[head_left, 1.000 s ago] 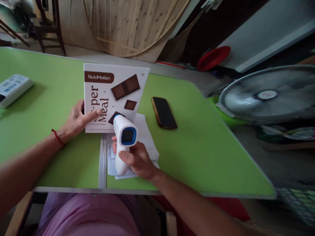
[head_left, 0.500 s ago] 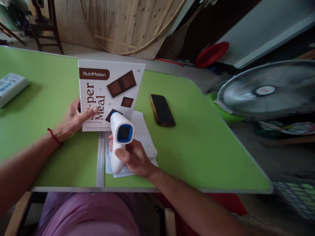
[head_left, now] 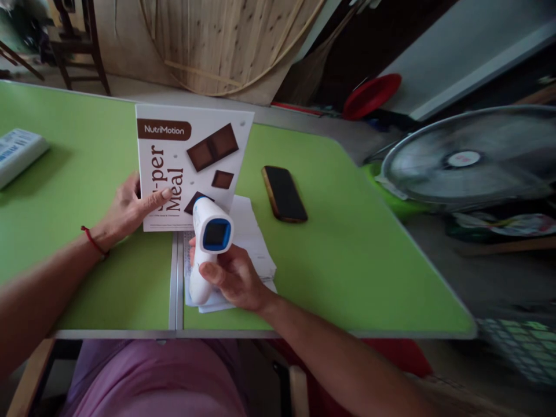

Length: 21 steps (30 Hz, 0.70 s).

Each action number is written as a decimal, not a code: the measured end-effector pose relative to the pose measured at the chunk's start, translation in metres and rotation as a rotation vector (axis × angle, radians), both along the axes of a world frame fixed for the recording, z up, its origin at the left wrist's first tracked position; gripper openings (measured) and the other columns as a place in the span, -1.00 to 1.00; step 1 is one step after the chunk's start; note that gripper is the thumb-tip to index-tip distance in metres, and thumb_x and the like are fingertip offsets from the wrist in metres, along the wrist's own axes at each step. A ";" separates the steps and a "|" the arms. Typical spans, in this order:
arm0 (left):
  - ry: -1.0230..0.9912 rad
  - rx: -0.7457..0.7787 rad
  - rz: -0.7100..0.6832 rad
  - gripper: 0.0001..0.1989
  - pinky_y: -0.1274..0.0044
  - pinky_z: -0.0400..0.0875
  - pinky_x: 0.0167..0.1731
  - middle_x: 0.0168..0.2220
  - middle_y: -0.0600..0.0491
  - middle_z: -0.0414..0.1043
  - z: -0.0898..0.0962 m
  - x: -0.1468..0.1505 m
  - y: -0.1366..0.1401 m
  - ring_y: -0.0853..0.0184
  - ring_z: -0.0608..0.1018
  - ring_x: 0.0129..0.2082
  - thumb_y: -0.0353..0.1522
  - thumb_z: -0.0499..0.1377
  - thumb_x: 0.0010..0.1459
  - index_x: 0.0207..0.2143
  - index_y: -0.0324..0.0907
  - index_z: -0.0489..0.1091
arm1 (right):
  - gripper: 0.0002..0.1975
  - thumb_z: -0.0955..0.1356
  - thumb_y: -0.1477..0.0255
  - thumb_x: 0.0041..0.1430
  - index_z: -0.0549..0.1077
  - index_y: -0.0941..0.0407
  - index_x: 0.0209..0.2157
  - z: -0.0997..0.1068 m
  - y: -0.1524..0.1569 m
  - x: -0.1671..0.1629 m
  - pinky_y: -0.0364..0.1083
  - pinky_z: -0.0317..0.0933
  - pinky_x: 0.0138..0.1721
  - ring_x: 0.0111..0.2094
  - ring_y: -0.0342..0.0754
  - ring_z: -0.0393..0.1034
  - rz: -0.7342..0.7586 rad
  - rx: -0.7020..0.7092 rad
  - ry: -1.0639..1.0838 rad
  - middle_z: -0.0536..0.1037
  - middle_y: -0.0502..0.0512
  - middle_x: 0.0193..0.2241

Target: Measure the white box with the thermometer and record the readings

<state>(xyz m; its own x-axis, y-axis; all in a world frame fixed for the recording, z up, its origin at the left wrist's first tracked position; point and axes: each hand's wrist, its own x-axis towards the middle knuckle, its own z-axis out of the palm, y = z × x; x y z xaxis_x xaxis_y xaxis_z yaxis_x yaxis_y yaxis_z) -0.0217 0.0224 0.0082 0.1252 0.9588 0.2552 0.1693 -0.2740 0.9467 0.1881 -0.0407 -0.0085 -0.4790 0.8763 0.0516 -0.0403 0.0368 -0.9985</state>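
Observation:
My left hand [head_left: 132, 205] is closed on the left edge of a white box [head_left: 204, 119] with brown chocolate pictures and "NutriMotion" lettering. Its thumb lies across the front; the other fingers are hidden behind. The box is held upright, facing me. My right hand [head_left: 237, 275] grips a white and blue infrared thermometer [head_left: 198, 278] by its handle. The thermometer's head overlaps the lower right corner of the box from my view, its dark screen turned to me; whether they touch I cannot tell. Beneath them, white papers [head_left: 252, 237] lie on the green table [head_left: 347, 260].
A dark phone [head_left: 284, 194] lies right of the papers. At the table's far left is a white box with a printed label [head_left: 19, 153]. A large fan [head_left: 464, 159] stands beyond the right edge. Behind are a wooden chair [head_left: 78, 46] and a red basin [head_left: 371, 95].
The whole view has shifted very slightly. Both hands keep their holds on the box and the thermometer, with the thermometer nearly in the same place.

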 end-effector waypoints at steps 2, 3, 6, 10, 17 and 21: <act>0.006 0.003 -0.011 -0.57 0.31 0.50 -0.21 -0.17 -0.07 0.53 0.000 0.000 0.000 0.09 0.56 -0.20 -0.11 0.26 0.04 -0.14 -0.21 0.40 | -0.64 0.37 0.08 0.01 0.30 0.07 -0.39 0.001 0.000 0.000 -0.12 0.13 -0.48 -0.50 -0.17 0.14 0.002 0.003 -0.011 0.27 -0.05 -0.53; 0.002 0.008 -0.012 -0.57 0.31 0.50 -0.22 -0.17 -0.07 0.53 0.000 0.000 0.000 0.09 0.56 -0.20 -0.11 0.26 0.04 -0.13 -0.21 0.40 | -0.64 0.37 0.08 0.01 0.30 0.07 -0.39 0.001 0.000 0.001 -0.12 0.13 -0.48 -0.51 -0.17 0.14 0.005 0.000 -0.010 0.26 -0.06 -0.53; -0.015 0.008 -0.006 -0.55 0.29 0.51 -0.21 -0.15 -0.07 0.52 -0.001 -0.001 0.001 0.07 0.56 -0.18 -0.11 0.27 0.03 -0.12 -0.20 0.40 | -0.64 0.37 0.08 0.01 0.29 0.08 -0.39 -0.001 -0.001 0.001 -0.11 0.14 -0.47 -0.50 -0.17 0.16 0.013 -0.018 0.007 0.26 -0.05 -0.52; -0.005 -0.004 0.001 -0.52 0.26 0.49 -0.18 -0.16 -0.08 0.52 -0.002 -0.002 0.001 0.04 0.56 -0.16 -0.08 0.28 -0.01 -0.12 -0.19 0.40 | -0.64 0.39 0.10 0.01 0.33 0.08 -0.33 -0.004 0.000 0.001 -0.11 0.17 -0.45 -0.48 -0.18 0.18 0.015 -0.028 0.037 0.31 -0.03 -0.47; 0.002 0.017 -0.004 -0.58 0.33 0.49 -0.26 -0.20 -0.06 0.54 -0.004 -0.001 0.002 0.09 0.57 -0.23 -0.08 0.26 0.02 -0.17 -0.18 0.42 | -0.66 0.40 0.13 -0.01 0.33 0.08 -0.36 -0.002 0.000 0.001 -0.11 0.13 -0.46 -0.49 -0.18 0.15 0.008 -0.050 0.070 0.28 -0.05 -0.50; 0.004 0.001 -0.001 -0.55 0.32 0.48 -0.27 -0.21 -0.06 0.54 -0.003 -0.002 0.002 0.07 0.57 -0.24 -0.07 0.27 0.01 -0.16 -0.19 0.42 | -0.68 0.41 0.14 -0.01 0.34 0.08 -0.36 -0.002 0.000 0.001 -0.12 0.12 -0.47 -0.50 -0.19 0.14 0.014 -0.059 0.087 0.28 -0.05 -0.50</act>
<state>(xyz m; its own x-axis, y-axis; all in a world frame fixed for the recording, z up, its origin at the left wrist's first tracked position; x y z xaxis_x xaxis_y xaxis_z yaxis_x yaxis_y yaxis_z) -0.0232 0.0239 0.0052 0.1276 0.9582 0.2559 0.1725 -0.2755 0.9457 0.1890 -0.0412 -0.0101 -0.4872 0.8723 0.0422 -0.1274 -0.0232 -0.9916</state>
